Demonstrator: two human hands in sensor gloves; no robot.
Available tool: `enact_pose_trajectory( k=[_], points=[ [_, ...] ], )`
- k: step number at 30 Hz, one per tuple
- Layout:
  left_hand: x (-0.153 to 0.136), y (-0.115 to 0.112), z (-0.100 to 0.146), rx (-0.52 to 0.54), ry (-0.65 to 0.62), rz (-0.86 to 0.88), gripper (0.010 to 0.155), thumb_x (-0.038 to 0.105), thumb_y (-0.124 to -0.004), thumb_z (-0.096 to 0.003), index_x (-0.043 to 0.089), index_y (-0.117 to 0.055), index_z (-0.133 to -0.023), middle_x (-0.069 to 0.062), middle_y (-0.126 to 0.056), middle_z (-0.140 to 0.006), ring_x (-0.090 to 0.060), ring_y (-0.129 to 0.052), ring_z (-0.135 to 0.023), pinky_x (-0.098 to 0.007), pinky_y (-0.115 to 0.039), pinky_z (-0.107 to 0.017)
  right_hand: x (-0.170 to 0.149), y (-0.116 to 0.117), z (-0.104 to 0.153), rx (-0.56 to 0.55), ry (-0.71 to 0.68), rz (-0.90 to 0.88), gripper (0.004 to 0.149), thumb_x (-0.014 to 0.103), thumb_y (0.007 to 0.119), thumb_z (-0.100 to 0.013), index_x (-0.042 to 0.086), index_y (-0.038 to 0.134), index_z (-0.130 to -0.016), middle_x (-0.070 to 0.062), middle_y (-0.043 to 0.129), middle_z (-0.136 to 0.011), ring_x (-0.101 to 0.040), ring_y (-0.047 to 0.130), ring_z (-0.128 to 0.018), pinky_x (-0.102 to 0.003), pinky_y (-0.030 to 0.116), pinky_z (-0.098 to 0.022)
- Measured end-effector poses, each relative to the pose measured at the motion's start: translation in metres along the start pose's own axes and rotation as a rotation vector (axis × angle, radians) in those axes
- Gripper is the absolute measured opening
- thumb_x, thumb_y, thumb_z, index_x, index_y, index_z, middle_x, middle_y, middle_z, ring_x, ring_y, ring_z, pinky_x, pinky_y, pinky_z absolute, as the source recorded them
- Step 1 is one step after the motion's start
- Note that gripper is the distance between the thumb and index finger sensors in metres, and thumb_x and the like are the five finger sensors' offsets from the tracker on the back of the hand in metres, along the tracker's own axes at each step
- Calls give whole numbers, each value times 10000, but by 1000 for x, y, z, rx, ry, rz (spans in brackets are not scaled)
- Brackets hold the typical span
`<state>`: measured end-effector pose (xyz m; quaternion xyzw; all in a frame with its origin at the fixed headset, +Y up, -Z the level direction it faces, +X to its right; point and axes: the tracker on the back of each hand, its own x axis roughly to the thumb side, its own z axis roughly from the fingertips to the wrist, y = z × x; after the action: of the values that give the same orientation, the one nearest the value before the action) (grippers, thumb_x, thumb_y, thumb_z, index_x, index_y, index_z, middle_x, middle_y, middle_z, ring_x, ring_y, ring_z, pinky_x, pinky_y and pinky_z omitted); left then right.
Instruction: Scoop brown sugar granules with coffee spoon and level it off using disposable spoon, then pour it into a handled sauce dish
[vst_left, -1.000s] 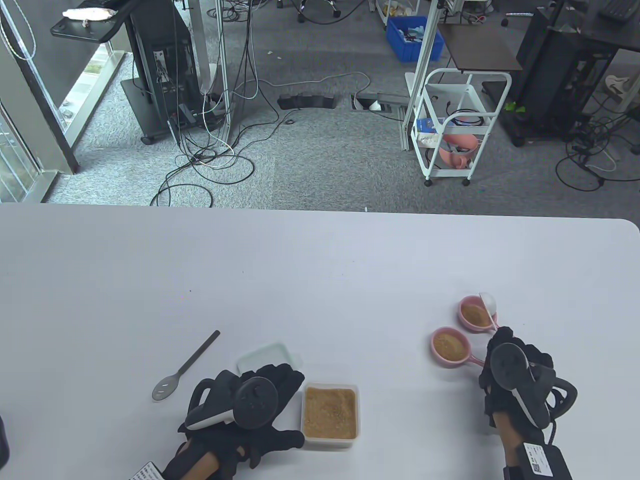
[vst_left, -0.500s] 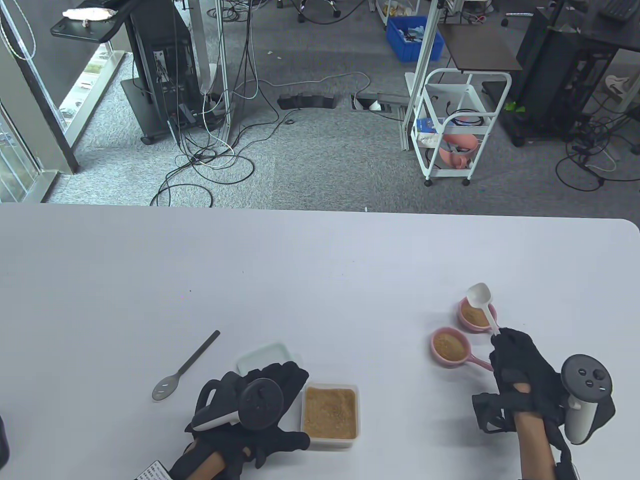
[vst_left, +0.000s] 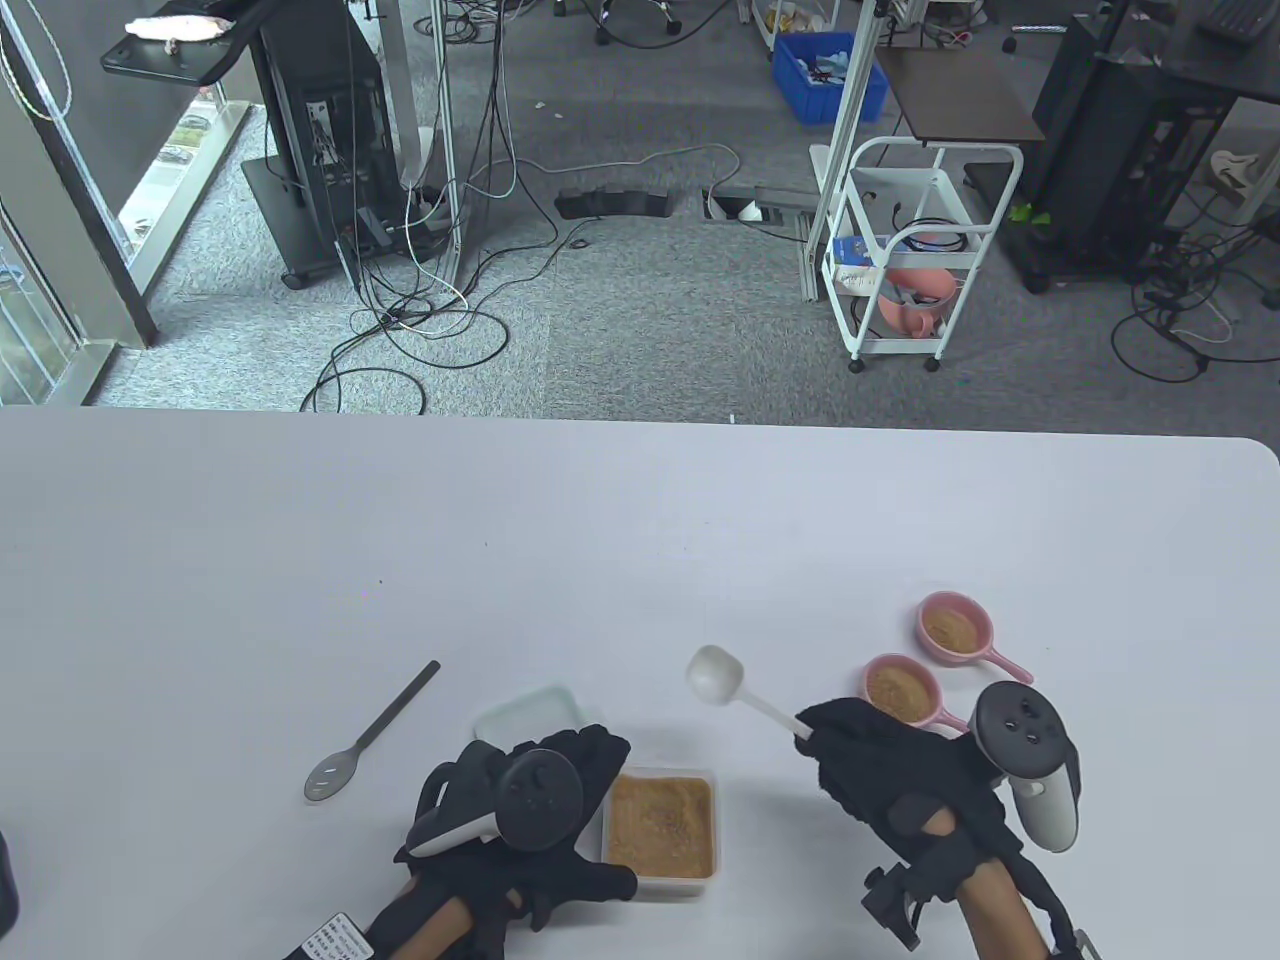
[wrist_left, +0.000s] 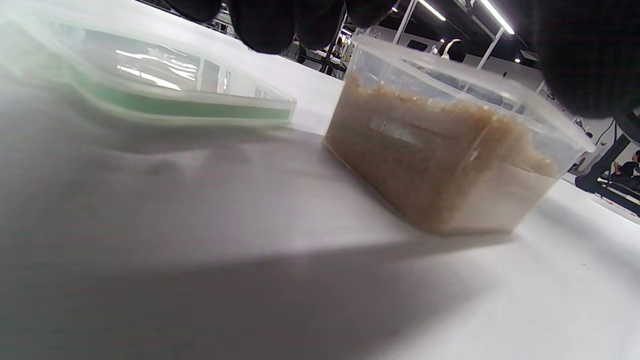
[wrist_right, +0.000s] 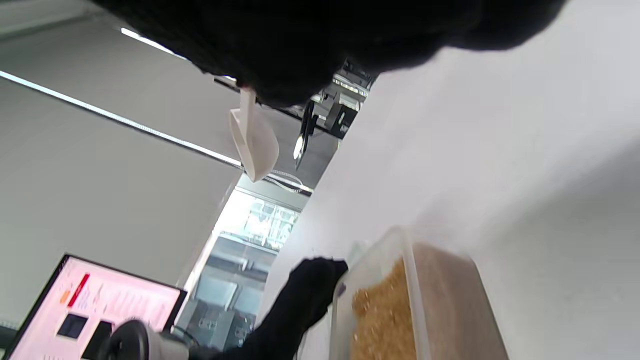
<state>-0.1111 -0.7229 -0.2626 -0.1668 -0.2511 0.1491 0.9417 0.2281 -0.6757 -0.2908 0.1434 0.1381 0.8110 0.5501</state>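
On the tabletop: two pink handled sauce dishes, one clear tub of brown sugar, one clear lid, one white plastic scoop, one slotted metal spoon.

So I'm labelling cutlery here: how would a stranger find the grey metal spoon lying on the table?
Start at the clear plastic tub of brown sugar near the white table's front edge, steadied by the left hand. Look left past that hand: the grey slotted metal spoon lies flat, untouched. The only other spoon, white plastic, is held in the right hand.
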Motion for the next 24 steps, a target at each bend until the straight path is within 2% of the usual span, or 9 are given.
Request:
enact_pose_trajectory(
  k=[3,5,7,12,16,17,21,24],
  points=[
    [0,-2,-2,-8,-1,3,1097,838,-740,-323,315,-276,-1168,22,-339,-1254,-337,-478,-1197,-564,-429,-858,5,13,-3,95,0,124,437,335,823,-505,87,851,-864,-17,964,-437,-236,915,-217,-536,764,-391],
    [0,-3,-3,-13,0,7,1095,836,-742,-324,318,-272,-1167,23,-344,-1253,-337,-481,-1197,-566,-428,-857,9,19,-4,116,-15,213,436,331,830,-502,85,857,-860,-24,966,-434,-243,915,-217,-541,760,-393],
    [0,-3,-3,-14,2,4,1094,839,-740,-324,320,-278,-1169,23,-364,-1250,-335,-493,-1192,-566,-429,-857,18,27,-4,149,-49,392,434,333,837,-499,91,867,-858,-26,968,-431,-244,914,-219,-543,758,-396],
    [0,-3,-3,-24,3,6,1085,837,-741,-330,320,-292,-1171,34,-428,-1233,-325,-529,-1177,-567,-436,-854,42,49,3,93,-137,782,430,330,853,-486,105,883,-850,-31,976,-426,-253,918,-226,-548,753,-410],
    [0,-3,-3,-26,3,6,1085,835,-743,-331,316,-296,-1172,30,-443,-1229,-327,-540,-1173,-569,-439,-853,56,66,10,74,-221,989,426,326,877,-471,114,902,-840,-41,985,-422,-263,920,-230,-550,751,-419],
    [0,-3,-3,-29,4,5,1085,836,-742,-333,313,-295,-1172,30,-443,-1229,-330,-538,-1173,-570,-438,-852,62,76,13,65,-260,1107,424,326,884,-466,120,908,-836,-43,989,-420,-264,922,-231,-549,752,-422],
    [0,-3,-3,-31,5,2,1087,836,-741,-334,309,-295,-1173,25,-446,-1228,-332,-541,-1171,-571,-441,-851,73,96,20,37,-326,1301,419,328,907,-444,142,935,-818,-47,1008,-400,-270,929,-213,-543,760,-419],
    [0,-3,-3,-32,7,-1,1086,837,-738,-336,306,-293,-1173,23,-447,-1227,-333,-542,-1171,-571,-444,-849,80,109,25,80,-288,1387,423,335,910,-439,129,943,-807,-35,1009,-353,-248,919,-162,-526,778,-393]
  ],
)
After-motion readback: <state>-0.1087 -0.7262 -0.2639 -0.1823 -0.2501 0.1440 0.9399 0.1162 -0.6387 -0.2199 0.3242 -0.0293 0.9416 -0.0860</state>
